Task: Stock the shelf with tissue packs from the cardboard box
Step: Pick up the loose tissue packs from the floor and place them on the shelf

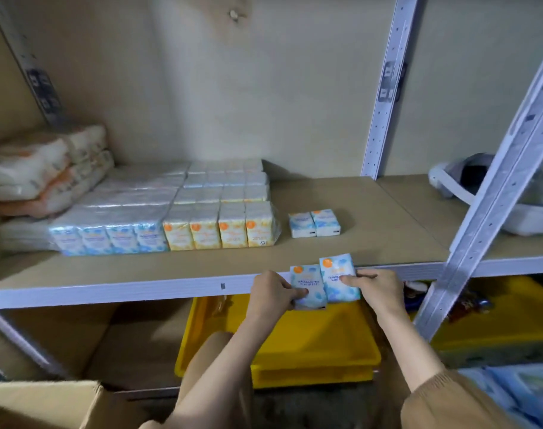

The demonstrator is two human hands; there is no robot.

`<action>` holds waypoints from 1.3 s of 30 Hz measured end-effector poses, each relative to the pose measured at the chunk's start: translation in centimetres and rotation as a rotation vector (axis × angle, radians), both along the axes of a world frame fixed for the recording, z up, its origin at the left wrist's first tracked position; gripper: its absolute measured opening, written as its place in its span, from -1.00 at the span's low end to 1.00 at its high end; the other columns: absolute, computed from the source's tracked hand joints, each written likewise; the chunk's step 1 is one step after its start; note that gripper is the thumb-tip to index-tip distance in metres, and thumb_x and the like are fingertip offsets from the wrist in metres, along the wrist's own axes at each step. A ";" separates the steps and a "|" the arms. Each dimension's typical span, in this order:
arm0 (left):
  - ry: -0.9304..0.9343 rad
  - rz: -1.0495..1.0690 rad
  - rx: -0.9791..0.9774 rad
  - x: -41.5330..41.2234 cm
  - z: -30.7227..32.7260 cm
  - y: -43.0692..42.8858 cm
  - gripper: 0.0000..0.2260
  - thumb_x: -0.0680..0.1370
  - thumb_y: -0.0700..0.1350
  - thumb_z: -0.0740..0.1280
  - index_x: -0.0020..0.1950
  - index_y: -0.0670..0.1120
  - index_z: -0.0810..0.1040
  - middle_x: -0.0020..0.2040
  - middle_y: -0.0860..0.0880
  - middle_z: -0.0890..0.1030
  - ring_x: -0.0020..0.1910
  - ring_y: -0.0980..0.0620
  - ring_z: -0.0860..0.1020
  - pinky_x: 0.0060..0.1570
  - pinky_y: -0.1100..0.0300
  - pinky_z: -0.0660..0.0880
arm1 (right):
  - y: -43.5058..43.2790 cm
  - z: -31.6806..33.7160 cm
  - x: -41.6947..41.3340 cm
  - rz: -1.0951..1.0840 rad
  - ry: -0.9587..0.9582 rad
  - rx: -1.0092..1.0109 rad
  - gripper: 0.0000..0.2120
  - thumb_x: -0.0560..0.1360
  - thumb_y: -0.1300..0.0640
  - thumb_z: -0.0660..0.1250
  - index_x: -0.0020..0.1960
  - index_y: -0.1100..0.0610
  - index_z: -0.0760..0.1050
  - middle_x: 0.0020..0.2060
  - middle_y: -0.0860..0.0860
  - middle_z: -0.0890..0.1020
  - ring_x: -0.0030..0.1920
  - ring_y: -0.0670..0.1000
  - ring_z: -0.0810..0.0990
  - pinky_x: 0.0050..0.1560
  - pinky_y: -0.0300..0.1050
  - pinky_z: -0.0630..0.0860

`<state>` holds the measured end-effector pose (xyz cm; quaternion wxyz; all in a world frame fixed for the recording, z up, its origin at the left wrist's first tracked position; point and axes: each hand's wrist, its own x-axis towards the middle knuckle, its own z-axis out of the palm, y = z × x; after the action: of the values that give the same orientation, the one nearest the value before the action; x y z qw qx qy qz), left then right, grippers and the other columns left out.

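Observation:
My left hand (271,294) grips a small blue-and-white mini tissue pack (307,284) just in front of the shelf's front edge (140,289). Beside it, my right hand (377,287) pinches a second, matching pack (338,272) that touches the first. Two single blue packs (314,223) stand side by side on the shelf board behind them. Wrapped rows of blue packs (109,236) and orange-yellow packs (220,232) fill the shelf's left middle. A cardboard box (41,404) shows at the bottom left corner; its inside is hidden.
Large soft tissue bundles (44,171) are stacked at the shelf's far left. A grey metal upright (493,193) crosses the right side, with a white basket (468,193) behind it. A yellow bin (313,335) sits below the shelf. More blue packs (518,391) lie at bottom right.

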<state>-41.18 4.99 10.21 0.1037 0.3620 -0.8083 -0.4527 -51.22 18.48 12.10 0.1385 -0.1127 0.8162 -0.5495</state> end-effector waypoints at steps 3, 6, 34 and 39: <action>-0.017 -0.023 -0.028 -1.0 1.6 -0.7 -0.69 0.45 -0.07 0.44 -0.45 -0.06 0.46 -0.45 0.00 0.54 -0.61 0.22 0.45 -0.47 0.38 0.34 | -0.6 1.2 -1.3 0.029 -0.031 -0.013 -0.71 0.40 0.29 0.44 0.09 0.39 0.58 0.01 0.25 0.67 -0.15 0.06 0.55 -0.09 -0.05 0.47; -0.035 -0.043 -0.049 -2.0 3.0 -1.4 -0.66 0.46 -0.06 0.43 -0.48 -0.06 0.45 -0.49 0.03 0.48 -0.52 0.17 0.43 -0.45 0.36 0.34 | -1.3 2.1 -2.6 0.053 -0.039 0.013 -0.72 0.40 0.28 0.44 0.08 0.37 0.58 0.02 0.23 0.67 -0.14 0.07 0.56 -0.17 -0.09 0.49; -0.188 -0.378 -0.568 -6.4 3.5 -2.5 -0.57 0.51 -0.21 0.31 0.39 -0.13 0.40 0.37 -0.07 0.43 0.30 -0.06 0.44 0.26 0.13 0.42 | -3.9 2.3 -8.2 0.621 0.565 0.636 -0.53 0.46 0.08 0.39 0.33 0.16 0.43 0.27 0.02 0.47 0.24 0.01 0.46 0.21 -0.18 0.38; -0.186 -0.367 -0.602 -7.0 3.1 -2.5 -0.60 0.54 -0.23 0.28 0.39 -0.15 0.40 0.37 -0.09 0.43 0.29 -0.08 0.46 0.25 0.11 0.44 | -4.3 2.3 -8.5 0.613 0.609 0.669 -0.54 0.49 0.09 0.34 0.36 0.15 0.40 0.31 0.02 0.44 0.29 0.02 0.42 0.25 -0.17 0.36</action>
<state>-48.15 2.49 13.27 0.0485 0.2041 -0.9627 -0.1708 -59.72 14.23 14.41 0.0779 -0.4495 0.8793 -0.1368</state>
